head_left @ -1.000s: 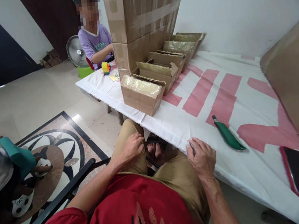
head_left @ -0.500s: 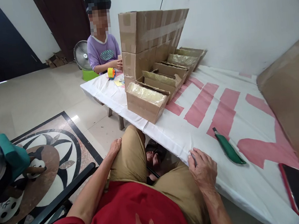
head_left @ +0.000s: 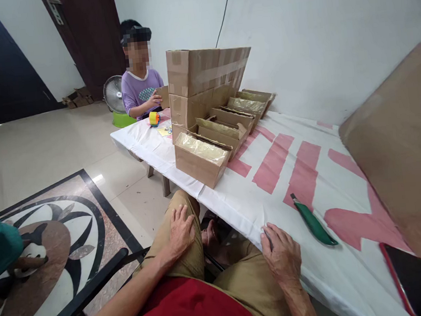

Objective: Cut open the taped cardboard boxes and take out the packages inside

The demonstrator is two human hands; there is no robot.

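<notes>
My left hand [head_left: 182, 230] lies on the left thigh of my tan trousers [head_left: 185, 205], fingers spread and holding nothing. At the near table edge, my right hand [head_left: 282, 253] rests on the white cloth with its fingers curled together. A small greyish bit shows between thumb and forefinger, too little to name. Beyond that hand lies a green utility knife [head_left: 315, 222], apart from the fingers. Farther up the table, several open cardboard boxes [head_left: 200, 166] stand in a row against a wall of stacked closed cartons [head_left: 206, 74].
Across the table a person in a purple shirt [head_left: 133, 88] holds a piece of cardboard [head_left: 163, 97]. A yellow tape roll [head_left: 153, 118] sits near them. A phone [head_left: 411, 277] lies at the right, below a large cardboard sheet [head_left: 399, 145]. A chair armrest [head_left: 96, 283] is at my left.
My left hand has moved from the outer side of my thigh onto its top. The other person's cardboard has come further into sight. My right hand stays at the table edge.
</notes>
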